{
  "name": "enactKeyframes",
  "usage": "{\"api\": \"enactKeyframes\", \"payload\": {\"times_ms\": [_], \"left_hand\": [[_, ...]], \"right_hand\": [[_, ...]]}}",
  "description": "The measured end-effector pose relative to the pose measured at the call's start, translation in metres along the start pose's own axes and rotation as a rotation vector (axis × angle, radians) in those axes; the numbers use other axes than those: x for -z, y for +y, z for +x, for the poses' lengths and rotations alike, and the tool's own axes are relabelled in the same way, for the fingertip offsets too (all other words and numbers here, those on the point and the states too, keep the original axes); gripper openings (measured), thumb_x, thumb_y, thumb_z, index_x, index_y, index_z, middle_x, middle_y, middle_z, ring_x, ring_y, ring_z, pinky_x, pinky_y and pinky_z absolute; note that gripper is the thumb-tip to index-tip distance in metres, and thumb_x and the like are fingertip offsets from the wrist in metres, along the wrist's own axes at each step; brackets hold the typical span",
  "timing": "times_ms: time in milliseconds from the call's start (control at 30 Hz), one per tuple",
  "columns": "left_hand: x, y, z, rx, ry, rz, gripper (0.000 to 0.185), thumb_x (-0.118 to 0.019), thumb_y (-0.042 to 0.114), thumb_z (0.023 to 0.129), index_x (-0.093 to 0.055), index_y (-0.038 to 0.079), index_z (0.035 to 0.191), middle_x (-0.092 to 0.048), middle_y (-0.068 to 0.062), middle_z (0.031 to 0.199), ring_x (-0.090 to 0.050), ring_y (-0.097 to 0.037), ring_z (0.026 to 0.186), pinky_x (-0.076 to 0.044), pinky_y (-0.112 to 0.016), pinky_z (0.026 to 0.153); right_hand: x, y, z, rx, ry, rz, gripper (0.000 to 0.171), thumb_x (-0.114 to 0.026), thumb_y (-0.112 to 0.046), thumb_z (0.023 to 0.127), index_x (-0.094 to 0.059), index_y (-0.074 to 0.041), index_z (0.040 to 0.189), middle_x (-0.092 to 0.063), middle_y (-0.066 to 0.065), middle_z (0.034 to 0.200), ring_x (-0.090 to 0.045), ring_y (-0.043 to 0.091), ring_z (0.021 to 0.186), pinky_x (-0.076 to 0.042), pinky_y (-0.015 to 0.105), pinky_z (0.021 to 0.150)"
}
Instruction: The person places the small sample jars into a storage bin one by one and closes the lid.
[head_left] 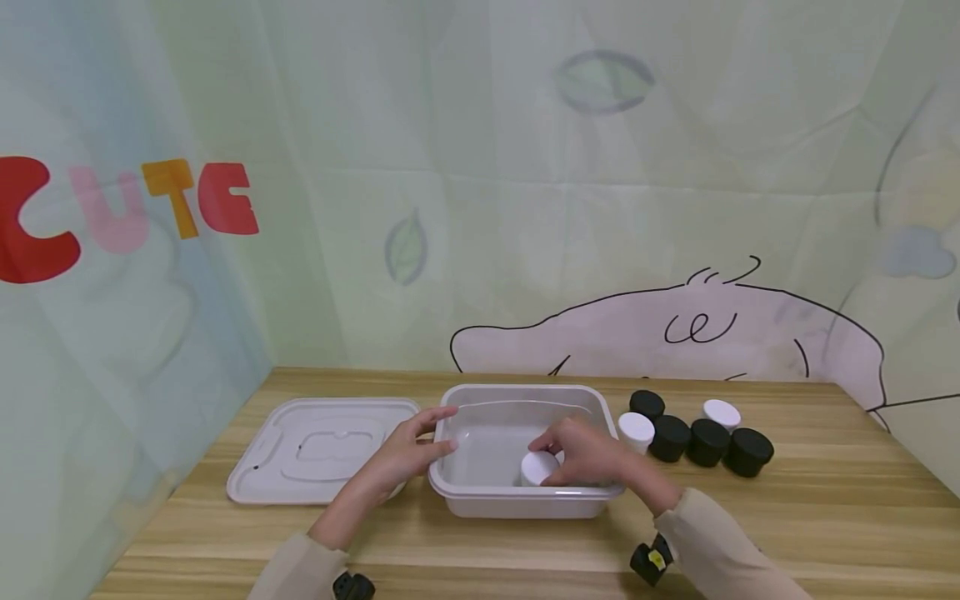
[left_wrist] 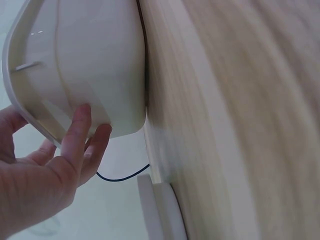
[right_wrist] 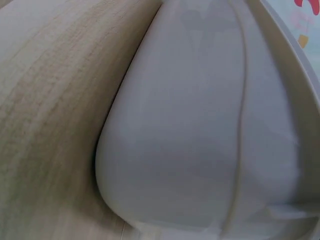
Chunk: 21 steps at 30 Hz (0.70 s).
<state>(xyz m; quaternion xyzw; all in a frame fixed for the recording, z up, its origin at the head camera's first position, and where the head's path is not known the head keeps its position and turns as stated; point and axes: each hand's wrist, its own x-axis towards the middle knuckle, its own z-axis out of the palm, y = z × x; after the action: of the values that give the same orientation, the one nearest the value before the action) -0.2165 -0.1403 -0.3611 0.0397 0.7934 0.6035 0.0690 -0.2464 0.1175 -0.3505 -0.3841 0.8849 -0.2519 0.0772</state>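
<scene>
A white rectangular plastic tub (head_left: 517, 506) stands on the wooden table. My left hand (head_left: 411, 450) holds its left side at the rim. In the left wrist view the fingers (left_wrist: 80, 132) lie against the outer wall while the thumb reaches over the rim. Inside the tub, toward its front right, my right hand (head_left: 588, 454) grips a small round white jar (head_left: 537, 468) between thumb and fingers. A bit of white shows behind those fingers, mostly hidden. The right wrist view has only the tub's outer wall (right_wrist: 185, 125), with the hand out of sight.
Right of the tub stand several black round jars (head_left: 707, 442), plus a white jar (head_left: 636, 431) by the tub's rim and another white jar (head_left: 722, 414) farther back. A white lid (head_left: 288, 475) lies flat at the left. A printed cloth (head_left: 360, 275) hangs behind the table.
</scene>
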Motion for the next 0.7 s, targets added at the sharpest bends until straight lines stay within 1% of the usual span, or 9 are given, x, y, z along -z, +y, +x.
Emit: {"api": "enactKeyframes", "payload": {"times_ms": [133, 300, 400, 467, 567, 700], "left_hand": [[0.000, 0.000, 0.000, 0.002, 0.002, 0.004, 0.045, -0.060, 0.005, 0.086, -0.048, 0.007, 0.130, -0.041, -0.025, 0.132, -0.049, -0.037, 0.111, -0.053, -0.039, 0.077], [0.000, 0.000, 0.000, -0.001, -0.006, 0.009, 0.046, -0.059, 0.006, 0.086, -0.047, 0.006, 0.131, -0.042, -0.024, 0.132, -0.050, -0.037, 0.111, -0.053, -0.039, 0.077], [-0.001, 0.000, 0.000, -0.002, -0.007, 0.012, 0.046, -0.060, 0.006, 0.086, -0.047, 0.006, 0.131, -0.042, -0.023, 0.131, -0.050, -0.036, 0.111, -0.053, -0.039, 0.076], [-0.001, 0.000, 0.000, 0.000, -0.003, 0.013, 0.046, -0.060, 0.006, 0.086, -0.048, 0.006, 0.130, -0.042, -0.023, 0.131, -0.050, -0.035, 0.110, -0.053, -0.039, 0.076], [0.000, -0.001, 0.000, -0.002, 0.003, 0.013, 0.046, -0.060, 0.005, 0.086, -0.048, 0.006, 0.130, -0.042, -0.024, 0.131, -0.051, -0.035, 0.109, -0.053, -0.039, 0.076], [0.000, -0.002, 0.001, -0.004, 0.000, 0.007, 0.046, -0.060, 0.005, 0.086, -0.047, 0.005, 0.130, -0.042, -0.024, 0.131, -0.052, -0.034, 0.108, -0.053, -0.039, 0.075]], "right_hand": [[0.001, -0.001, -0.001, 0.001, -0.011, 0.005, 0.039, -0.077, -0.012, 0.070, -0.066, 0.005, 0.103, -0.068, 0.012, 0.096, -0.064, 0.017, 0.086, -0.053, 0.033, 0.076], [0.010, -0.001, -0.006, -0.039, 0.000, 0.054, 0.051, -0.077, -0.019, 0.071, -0.061, 0.005, 0.113, -0.064, 0.015, 0.109, -0.062, 0.022, 0.097, -0.050, 0.038, 0.083], [0.023, 0.001, -0.014, -0.068, 0.042, 0.095, 0.057, -0.076, -0.025, 0.073, -0.057, 0.003, 0.119, -0.061, 0.015, 0.116, -0.059, 0.026, 0.103, -0.048, 0.043, 0.087], [0.034, 0.005, -0.020, -0.061, 0.077, 0.094, 0.057, -0.074, -0.027, 0.075, -0.056, 0.002, 0.121, -0.060, 0.016, 0.117, -0.058, 0.027, 0.105, -0.046, 0.046, 0.088], [0.048, 0.011, -0.031, -0.061, 0.128, 0.096, 0.054, -0.073, -0.025, 0.077, -0.056, 0.001, 0.121, -0.060, 0.016, 0.116, -0.057, 0.029, 0.106, -0.044, 0.049, 0.090], [0.062, 0.023, -0.047, -0.064, 0.192, 0.110, 0.051, -0.072, -0.022, 0.078, -0.057, 0.004, 0.119, -0.060, 0.019, 0.115, -0.056, 0.032, 0.107, -0.042, 0.051, 0.092]]}}
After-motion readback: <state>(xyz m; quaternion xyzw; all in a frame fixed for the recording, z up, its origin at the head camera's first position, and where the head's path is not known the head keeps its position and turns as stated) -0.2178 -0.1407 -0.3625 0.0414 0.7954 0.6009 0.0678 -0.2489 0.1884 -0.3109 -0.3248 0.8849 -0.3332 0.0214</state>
